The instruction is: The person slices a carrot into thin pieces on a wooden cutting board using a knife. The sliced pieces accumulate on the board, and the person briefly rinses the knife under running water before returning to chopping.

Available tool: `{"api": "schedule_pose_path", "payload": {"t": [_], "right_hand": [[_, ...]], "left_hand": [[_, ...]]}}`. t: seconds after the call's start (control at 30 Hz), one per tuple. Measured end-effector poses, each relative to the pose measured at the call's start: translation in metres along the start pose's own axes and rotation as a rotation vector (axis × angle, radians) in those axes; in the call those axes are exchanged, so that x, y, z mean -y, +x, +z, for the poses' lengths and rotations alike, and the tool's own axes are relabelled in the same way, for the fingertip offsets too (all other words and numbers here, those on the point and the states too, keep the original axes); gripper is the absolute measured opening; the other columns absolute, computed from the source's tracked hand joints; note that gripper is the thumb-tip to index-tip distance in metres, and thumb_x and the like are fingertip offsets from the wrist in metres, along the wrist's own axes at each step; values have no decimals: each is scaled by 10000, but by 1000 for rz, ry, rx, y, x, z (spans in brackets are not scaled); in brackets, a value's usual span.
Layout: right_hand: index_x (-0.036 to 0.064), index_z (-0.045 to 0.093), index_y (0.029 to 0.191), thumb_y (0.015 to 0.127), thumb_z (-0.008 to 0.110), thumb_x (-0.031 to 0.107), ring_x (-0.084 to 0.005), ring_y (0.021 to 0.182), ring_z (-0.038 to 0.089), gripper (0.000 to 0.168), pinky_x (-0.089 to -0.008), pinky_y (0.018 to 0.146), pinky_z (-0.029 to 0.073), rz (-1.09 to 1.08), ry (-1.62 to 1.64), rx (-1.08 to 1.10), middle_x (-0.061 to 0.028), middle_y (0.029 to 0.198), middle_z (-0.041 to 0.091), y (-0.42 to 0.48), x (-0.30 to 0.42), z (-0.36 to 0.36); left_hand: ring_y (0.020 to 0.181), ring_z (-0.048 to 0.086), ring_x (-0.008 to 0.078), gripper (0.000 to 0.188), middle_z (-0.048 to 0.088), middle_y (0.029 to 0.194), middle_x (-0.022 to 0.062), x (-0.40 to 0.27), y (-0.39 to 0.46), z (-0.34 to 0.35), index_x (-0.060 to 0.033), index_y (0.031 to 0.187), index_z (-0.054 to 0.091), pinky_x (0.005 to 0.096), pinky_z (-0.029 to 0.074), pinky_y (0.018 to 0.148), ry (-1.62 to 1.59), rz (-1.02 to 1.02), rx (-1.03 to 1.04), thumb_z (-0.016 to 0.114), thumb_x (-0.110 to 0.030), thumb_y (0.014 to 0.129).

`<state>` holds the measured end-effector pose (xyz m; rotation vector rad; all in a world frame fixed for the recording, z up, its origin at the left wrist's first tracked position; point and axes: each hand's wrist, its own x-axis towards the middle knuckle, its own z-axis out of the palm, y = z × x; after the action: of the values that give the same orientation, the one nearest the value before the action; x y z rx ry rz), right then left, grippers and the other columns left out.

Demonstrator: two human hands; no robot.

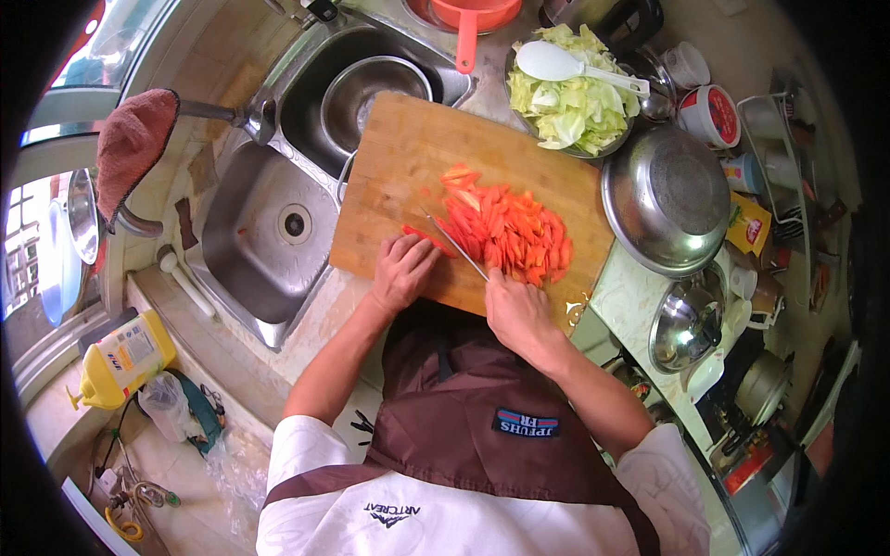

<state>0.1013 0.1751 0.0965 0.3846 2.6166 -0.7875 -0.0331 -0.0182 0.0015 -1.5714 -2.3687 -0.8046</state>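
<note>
A wooden cutting board [389, 160] lies in front of me, partly over the sink edge. My left hand [406, 270] presses on an uncut strip of red vegetable [430, 240], perhaps pepper or carrot, near the board's lower left part. In my right hand [518, 306] is a kitchen knife [457, 244]; its handle is hidden in the fist and its blade stands just right of the strip. A heap of sliced orange-red vegetable [518, 233] lies right of the blade, touching or close to it.
Behind the board's left side is a double sink [250, 208] with a steel bowl [341, 90]. A bowl of cut cabbage [577, 111] with a white rice paddle [549, 61] stands behind right. An upturned steel basin [667, 194] and a glass lid [685, 323] lie at right.
</note>
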Motion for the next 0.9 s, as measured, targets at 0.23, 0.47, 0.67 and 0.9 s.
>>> {"api": "schedule_pose_path", "payload": {"t": [0.23, 0.47, 0.67, 0.9], "right_hand": [[-16, 559, 989, 919, 505, 43, -431, 743, 715, 106, -548, 662, 561, -12, -38, 132, -249, 827, 701, -3, 11, -2], [-17, 555, 995, 911, 517, 50, -438, 780, 720, 115, -559, 702, 558, 24, 7, 54, -242, 812, 710, 1, 7, -1], [-18, 568, 1002, 928, 515, 73, -440, 756, 713, 129, -565, 687, 549, -3, -30, 112, -234, 773, 700, -1, 13, 0], [-19, 562, 994, 929, 517, 69, -451, 763, 708, 118, -574, 699, 542, 7, 55, 71, -237, 772, 694, 1, 8, -2]], "left_hand": [[1048, 640, 256, 302, 681, 1100, 84, 2, -2, 1, -31, 1023, 714, 415, 493, 904, -11, 13, 23, 643, -149, 755], [1037, 649, 266, 314, 686, 1093, 97, 4, 0, 2, -24, 1032, 710, 411, 507, 871, -46, 3, 13, 662, -138, 743], [1014, 650, 275, 307, 684, 1089, 102, 4, 1, 2, -15, 1043, 710, 420, 514, 853, -71, 18, -16, 671, -129, 760], [984, 659, 271, 295, 694, 1058, 92, 2, 1, 3, -22, 1024, 717, 410, 526, 813, -92, -4, -52, 712, -79, 735]]}}
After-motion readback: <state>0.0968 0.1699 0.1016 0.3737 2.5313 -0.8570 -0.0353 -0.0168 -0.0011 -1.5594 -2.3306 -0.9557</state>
